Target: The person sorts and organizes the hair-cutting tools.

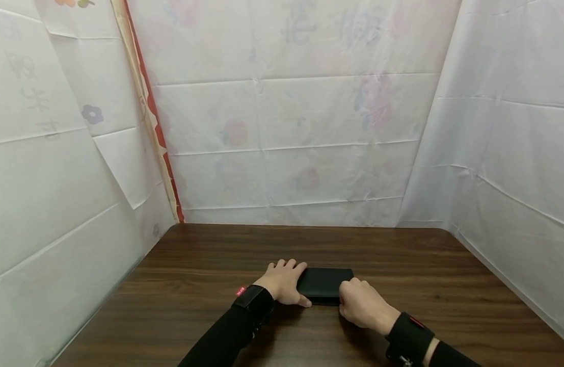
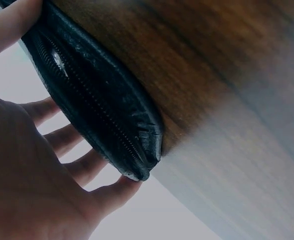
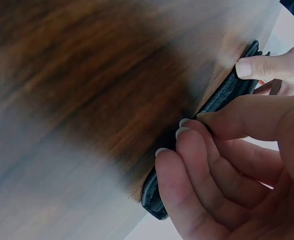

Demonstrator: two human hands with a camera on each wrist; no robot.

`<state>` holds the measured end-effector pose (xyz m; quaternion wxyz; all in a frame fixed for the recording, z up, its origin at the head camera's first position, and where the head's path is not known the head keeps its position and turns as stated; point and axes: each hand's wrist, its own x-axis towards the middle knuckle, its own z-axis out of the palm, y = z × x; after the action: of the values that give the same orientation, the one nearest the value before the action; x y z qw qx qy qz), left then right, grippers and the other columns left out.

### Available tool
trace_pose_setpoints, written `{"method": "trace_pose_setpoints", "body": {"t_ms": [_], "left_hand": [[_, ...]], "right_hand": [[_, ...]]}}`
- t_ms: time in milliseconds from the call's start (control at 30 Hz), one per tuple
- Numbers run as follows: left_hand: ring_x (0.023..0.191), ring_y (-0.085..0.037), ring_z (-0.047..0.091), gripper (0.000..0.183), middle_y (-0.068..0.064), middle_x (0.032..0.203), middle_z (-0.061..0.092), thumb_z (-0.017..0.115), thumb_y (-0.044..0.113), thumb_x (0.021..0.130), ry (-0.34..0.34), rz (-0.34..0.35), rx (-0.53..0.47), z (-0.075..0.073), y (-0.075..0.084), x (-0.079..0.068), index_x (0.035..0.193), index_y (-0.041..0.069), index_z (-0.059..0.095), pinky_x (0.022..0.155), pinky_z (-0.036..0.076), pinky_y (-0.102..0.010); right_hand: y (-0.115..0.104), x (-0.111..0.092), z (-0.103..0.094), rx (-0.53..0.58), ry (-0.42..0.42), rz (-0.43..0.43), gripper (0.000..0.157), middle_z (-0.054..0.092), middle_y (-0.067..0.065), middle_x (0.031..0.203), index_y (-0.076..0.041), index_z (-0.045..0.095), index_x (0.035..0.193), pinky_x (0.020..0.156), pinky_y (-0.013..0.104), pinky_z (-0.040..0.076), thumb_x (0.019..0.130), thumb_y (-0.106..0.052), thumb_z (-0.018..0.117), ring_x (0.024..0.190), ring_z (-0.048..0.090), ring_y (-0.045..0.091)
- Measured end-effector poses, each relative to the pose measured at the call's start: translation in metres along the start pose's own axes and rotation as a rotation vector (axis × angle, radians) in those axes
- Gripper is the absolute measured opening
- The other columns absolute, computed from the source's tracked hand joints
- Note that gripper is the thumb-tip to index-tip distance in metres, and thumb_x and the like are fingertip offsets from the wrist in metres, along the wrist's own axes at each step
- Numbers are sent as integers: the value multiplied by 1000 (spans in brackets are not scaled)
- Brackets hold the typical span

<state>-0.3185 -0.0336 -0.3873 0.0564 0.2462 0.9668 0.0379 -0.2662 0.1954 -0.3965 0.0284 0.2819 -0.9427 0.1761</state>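
A black leather-look zip wallet (image 1: pixel 325 283) lies flat on the table between both hands. My left hand (image 1: pixel 284 283) grips its left end, thumb at the near corner and fingers spread toward the far corner. Along that end, the left wrist view shows the black zipper (image 2: pixel 94 102), two rows of teeth running lengthwise with a small whitish patch near the upper part. At the near right edge, my right hand (image 1: pixel 363 304) has its fingers curled in and pinches the wallet's zipper side between thumb and forefinger. The exact bit it pinches is hidden behind the fingertips.
The dark wood-grain table (image 1: pixel 208 260) stretches out around the wallet. White printed sheets hang behind it (image 1: pixel 282 178) and on both sides. Black bands (image 1: pixel 255 304) circle both wrists.
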Motion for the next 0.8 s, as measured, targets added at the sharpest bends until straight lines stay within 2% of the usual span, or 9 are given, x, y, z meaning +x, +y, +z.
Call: {"method": "trace_pose_setpoints", "body": {"t_ms": [133,367,700,800], "left_hand": [[138,-34,43,93,-7,153,45,75,64,82,1,0,-1,1,0,1,157,21,39,112,34,-56],[138,-34,43,93,-8,153,45,74,64,83,4,3,-4,2,-1,2,157,20,39,112,34,-56],[138,-33,43,93,-7,153,45,74,65,83,3,0,0,5,-1,4,157,22,39,112,34,-55],[137,-33,44,93,-7,152,46,74,66,82,3,-2,-2,5,-1,4,157,22,39,111,35,-55]], "right_hand": [[0,0,0,4,2,10,52,20,-13,48,-26,34,55,45,24,18,86,4,64,40,22,4],[-7,4,3,29,3,4,34,45,-9,49,-19,61,59,43,22,30,85,2,66,40,40,5],[-15,10,6,31,2,3,40,30,-11,47,-20,54,54,42,21,24,86,2,65,38,31,3],[-18,13,7,26,-3,-2,39,32,-11,47,-19,54,55,41,20,25,86,3,65,38,34,3]]}}
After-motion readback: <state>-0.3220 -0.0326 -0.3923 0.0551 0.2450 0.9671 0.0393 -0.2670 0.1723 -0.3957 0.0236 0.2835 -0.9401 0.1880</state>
